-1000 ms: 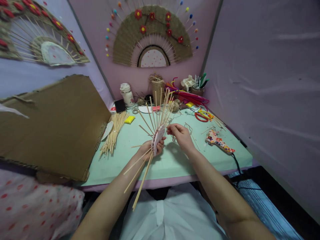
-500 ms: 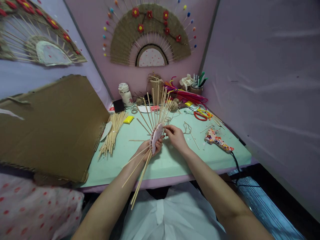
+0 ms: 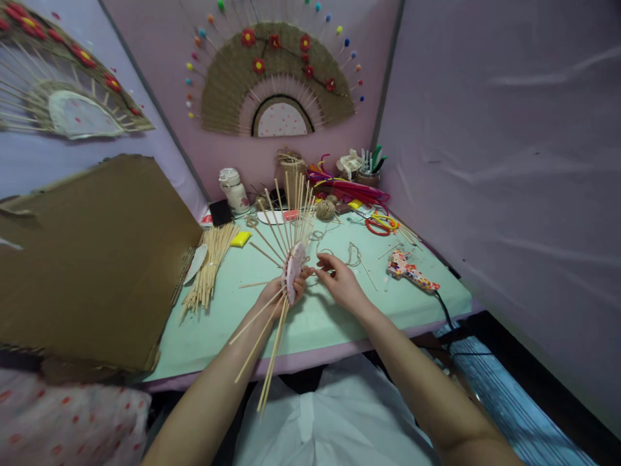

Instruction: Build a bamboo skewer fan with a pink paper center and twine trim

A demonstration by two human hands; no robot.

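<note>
My left hand (image 3: 297,288) is closed around a half-round fan base (image 3: 294,270) covered in pale pink cloth. Thin wooden sticks (image 3: 286,217) radiate from the base, upward, to the left and down toward my lap. Just right of it, my right hand (image 3: 339,279) has its thumb and forefinger drawn close together by my left fingertips. Whatever those fingers pinch is too small to make out. Thin twine (image 3: 317,235) lies loosely on the table behind the hands, near a twine ball (image 3: 325,209).
A bundle of sticks (image 3: 209,272) lies at left beside a cardboard sheet (image 3: 92,265). Scissors (image 3: 377,226) and a patterned glue gun (image 3: 412,272) with a cord lie at right. A white bottle (image 3: 235,193) and pipe cleaners (image 3: 349,189) stand along the back. Finished fans (image 3: 279,77) hang on the walls.
My right hand moved in to the cloth-covered base, then slid down beside my left fingertips. My left hand keeps its hold on the base. The view has shifted slightly.
</note>
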